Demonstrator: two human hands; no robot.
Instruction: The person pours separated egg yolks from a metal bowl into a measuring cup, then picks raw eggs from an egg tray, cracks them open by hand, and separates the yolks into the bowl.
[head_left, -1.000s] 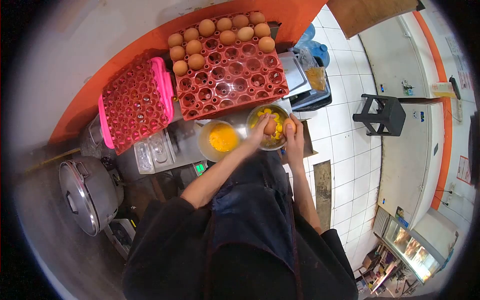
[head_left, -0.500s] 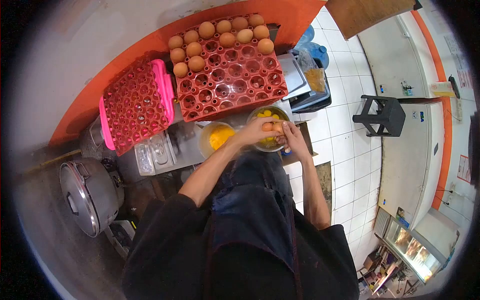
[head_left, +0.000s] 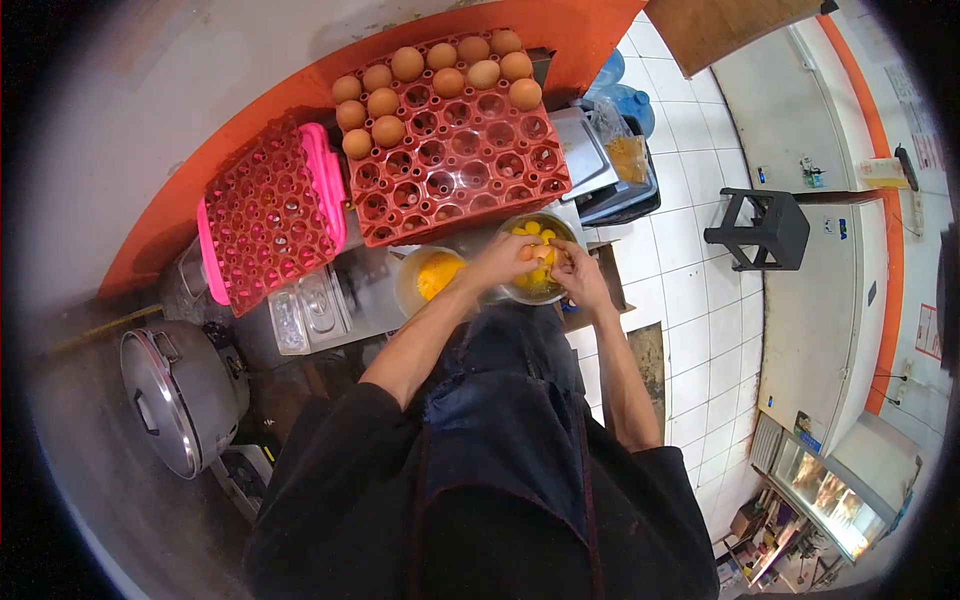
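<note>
Over a metal bowl point(head_left: 567, 228) with several egg yolks point(head_left: 532, 228) in it, my two hands work close together. My left hand point(head_left: 500, 262) is closed around a brown egg point(head_left: 538, 252) above the yolks. My right hand point(head_left: 585, 280) is beside it at the bowl's right side, fingers pinched together; what they hold is hidden. To the left stands a pale container point(head_left: 408, 290) with a yellow-orange mass inside. Behind the bowls, a red egg tray point(head_left: 440, 185) carries several brown eggs point(head_left: 407, 64) in its back rows and left side.
A second red tray point(head_left: 265, 220) rests on a pink one at the left, near lidded metal pans point(head_left: 320, 305). A large lidded pot point(head_left: 165, 400) sits farther left. On the right are a scale-like grey box point(head_left: 583, 150), water bottles point(head_left: 630, 105) and a black stool point(head_left: 765, 230) on tiles.
My right hand has drawn slightly away from my left, and the egg seen between its fingers is no longer clearly visible. More yolks show in the bowl.
</note>
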